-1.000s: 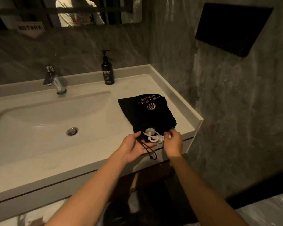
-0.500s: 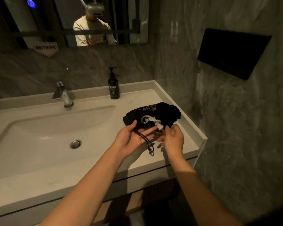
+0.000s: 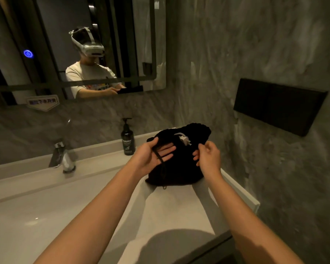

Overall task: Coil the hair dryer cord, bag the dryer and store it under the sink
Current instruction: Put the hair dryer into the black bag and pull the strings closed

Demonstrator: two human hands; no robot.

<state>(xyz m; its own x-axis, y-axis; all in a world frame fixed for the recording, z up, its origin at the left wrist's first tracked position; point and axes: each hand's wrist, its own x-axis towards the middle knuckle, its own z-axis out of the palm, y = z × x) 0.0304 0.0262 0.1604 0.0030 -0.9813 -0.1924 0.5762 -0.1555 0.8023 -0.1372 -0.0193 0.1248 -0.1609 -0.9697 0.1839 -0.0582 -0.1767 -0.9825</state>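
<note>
Both hands hold black drawstring bag (image 3: pixel 176 168) mid-frame: left hand (image 3: pixel 152 156) pinching drawstring (image 3: pixel 159 158), right hand (image 3: pixel 208 156) gripping rim beside white plug (image 3: pixel 184 139); pump bottle (image 3: pixel 127 141) labelled "Dunster".

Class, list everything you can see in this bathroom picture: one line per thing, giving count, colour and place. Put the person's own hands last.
bag: one, black, held up over the counter's right end
plug: one, white, sticking out of the bag's mouth
drawstring: one, black, across the left palm, hanging down
bottle: one, black pump type, back of counter
tap: one, chrome, behind the basin
counter: one, white
mirror: one, on the wall, reflecting the person
panel: one, black, right wall
left hand: one, thumb pinching the bag's mouth
right hand: one, grip on the bag's right edge
</note>
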